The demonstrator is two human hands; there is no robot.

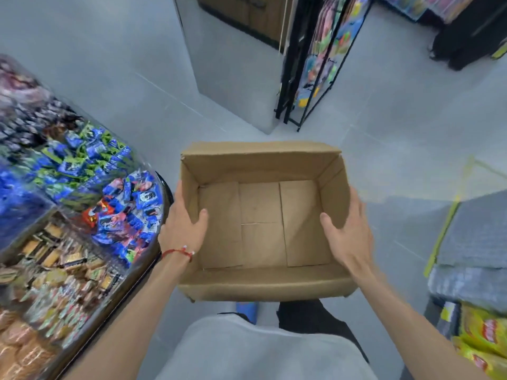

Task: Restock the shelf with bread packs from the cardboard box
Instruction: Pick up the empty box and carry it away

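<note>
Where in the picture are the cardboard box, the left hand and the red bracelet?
cardboard box [263, 282]: head view, on its near wall.
left hand [184, 224]: head view, on the back of the hand.
red bracelet [178, 252]: head view, on the cord at the wrist.

The box [258, 165] sits in the middle, above the floor [109, 78]. The left hand [183, 223] holds its left wall and the right hand [349, 231] its right wall, thumbs inside. Left of it is a shelf [164, 193] bearing packs [82, 165]. Behind it stands a pillar [230, 64], with a rack [321, 58] just right. Chips [482, 335] lie near right.
</note>
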